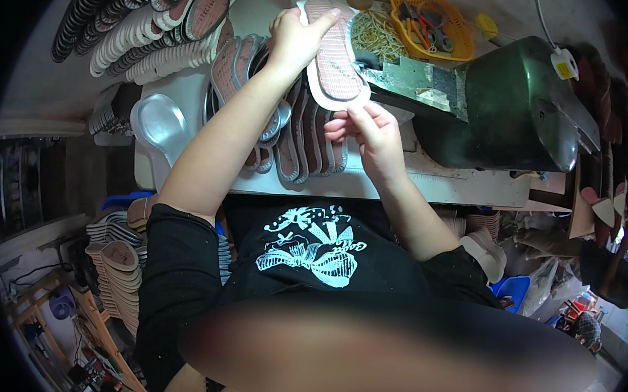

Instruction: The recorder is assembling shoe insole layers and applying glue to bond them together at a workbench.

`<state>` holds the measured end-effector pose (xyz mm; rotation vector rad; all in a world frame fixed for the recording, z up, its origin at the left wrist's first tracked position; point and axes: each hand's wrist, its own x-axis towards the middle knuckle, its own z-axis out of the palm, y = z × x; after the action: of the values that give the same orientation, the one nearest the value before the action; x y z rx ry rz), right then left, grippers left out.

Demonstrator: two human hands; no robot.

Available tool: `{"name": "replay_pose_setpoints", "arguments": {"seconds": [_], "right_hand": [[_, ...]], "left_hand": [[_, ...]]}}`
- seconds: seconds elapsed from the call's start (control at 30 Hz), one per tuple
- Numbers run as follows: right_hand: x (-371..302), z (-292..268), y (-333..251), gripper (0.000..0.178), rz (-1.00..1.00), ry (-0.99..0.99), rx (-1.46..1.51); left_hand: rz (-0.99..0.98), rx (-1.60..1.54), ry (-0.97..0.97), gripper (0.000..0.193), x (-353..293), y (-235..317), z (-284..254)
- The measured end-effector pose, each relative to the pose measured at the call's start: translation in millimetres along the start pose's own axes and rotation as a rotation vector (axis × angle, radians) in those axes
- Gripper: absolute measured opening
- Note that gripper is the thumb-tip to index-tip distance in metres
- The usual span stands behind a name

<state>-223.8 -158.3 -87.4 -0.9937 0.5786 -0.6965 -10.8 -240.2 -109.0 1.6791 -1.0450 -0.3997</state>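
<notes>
Above the table I hold up a shoe insole (336, 63) with a pinkish-brown, lined face and a white rim. My left hand (295, 43) is closed on its far end, the thumb lying over the top face. At the near end, my right hand (375, 136) pinches the white rim between thumb and fingertips, the other fingers curled. Underneath and closer to me, several grey-edged brown insoles (310, 148) lie in an overlapping row. More brown insoles (228, 73) are beside my left forearm, which partly hides them.
A dark green machine (521, 101) takes up the table's right side. Behind it is a yellow basket (441, 45) with scissors and pliers, beside a heap of yellowish bands (376, 36). Stacked soles (151, 28) stand far left, near a clear sole-shaped tray (162, 123).
</notes>
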Motion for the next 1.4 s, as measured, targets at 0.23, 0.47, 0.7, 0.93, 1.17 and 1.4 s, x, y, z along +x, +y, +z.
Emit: {"name": "replay_pose_setpoints", "arguments": {"seconds": [0.23,0.47,0.7,0.93,1.17,1.4], "right_hand": [[17.3,24.3,-4.1,0.034,0.084,0.071,0.138],[18.3,35.1,-7.4,0.032,0.053,0.132,0.195],[29.0,39.1,-12.6,0.030,0.025,0.202,0.255],[32.4,38.4,-15.1,0.031,-0.084,0.181,0.240],[30.5,35.4,-19.6,0.035,0.046,0.203,0.182],[30.0,35.8,-21.9,0.039,0.079,0.207,0.127]], "left_hand": [[-0.096,-0.054,-0.061,0.065,-7.0,13.7,-4.1],[0.027,0.179,-0.127,0.074,1.4,14.1,-13.9],[0.566,0.536,-0.175,0.076,16.9,33.2,-39.0],[-0.026,0.326,-1.382,0.038,51.8,79.8,-56.7],[0.168,0.295,-1.471,0.031,57.9,75.5,-49.4],[0.105,0.319,-1.398,0.032,48.2,72.5,-56.3]]}}
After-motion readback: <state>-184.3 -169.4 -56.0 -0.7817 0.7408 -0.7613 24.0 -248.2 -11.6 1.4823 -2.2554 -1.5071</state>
